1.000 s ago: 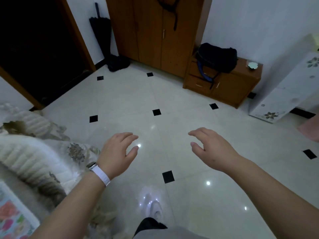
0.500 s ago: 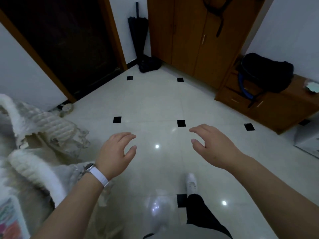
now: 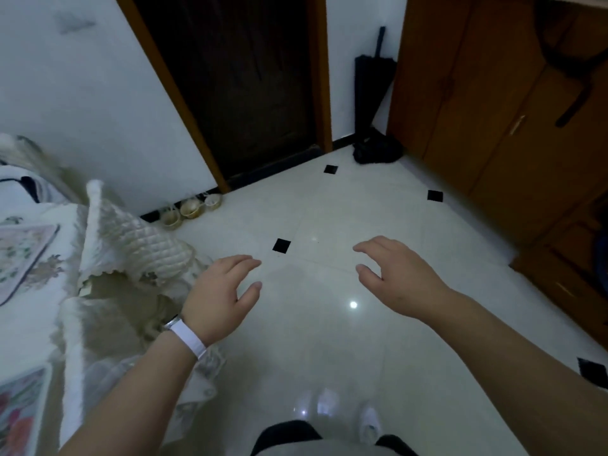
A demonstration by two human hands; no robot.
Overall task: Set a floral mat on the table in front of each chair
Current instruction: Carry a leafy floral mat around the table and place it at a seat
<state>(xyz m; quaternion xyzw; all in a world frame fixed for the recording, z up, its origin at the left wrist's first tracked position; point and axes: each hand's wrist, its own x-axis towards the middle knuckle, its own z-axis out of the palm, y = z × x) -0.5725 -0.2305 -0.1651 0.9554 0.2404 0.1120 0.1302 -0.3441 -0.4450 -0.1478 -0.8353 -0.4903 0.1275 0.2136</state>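
While the person's white shoes [image 3: 370, 422] stand on the pale tiled floor [image 3: 329, 340] at the bottom of the view, the nearest floral mat [image 3: 19, 413] lies on the cloth-covered table [image 3: 33, 327] at the lower left, just beside the left forearm. The draped edge of the cloth hangs close to that arm. I judge this the main risk: if the arm or the white wristband [image 3: 187, 339] catches the cloth as the person goes past, it could drag the cloth and pull the mats crooked. Neither hand carries a mat, so if any chair is yet unserved, one must first be fetched; whether any is left cannot be told from here.

Further out, the left hand [image 3: 223, 297] hovers over the floor with fingers loosely bent and thumb apart from them, holding nothing and touching nothing. The right hand [image 3: 398, 278] is held likewise, fingers spread and relaxed, empty, well apart from the left.

Beyond the left hand stands a chair [image 3: 131, 245] with a quilted cover, pushed up against the table, and a second floral mat [image 3: 19, 255] lies flat on the table in front of it.

Further off, small bowls [image 3: 190, 209] sit on the floor by the wall. Beyond them are a dark doorway [image 3: 246, 77], a folded umbrella [image 3: 371, 77] leaning in the corner, and a wooden wardrobe [image 3: 493, 93].
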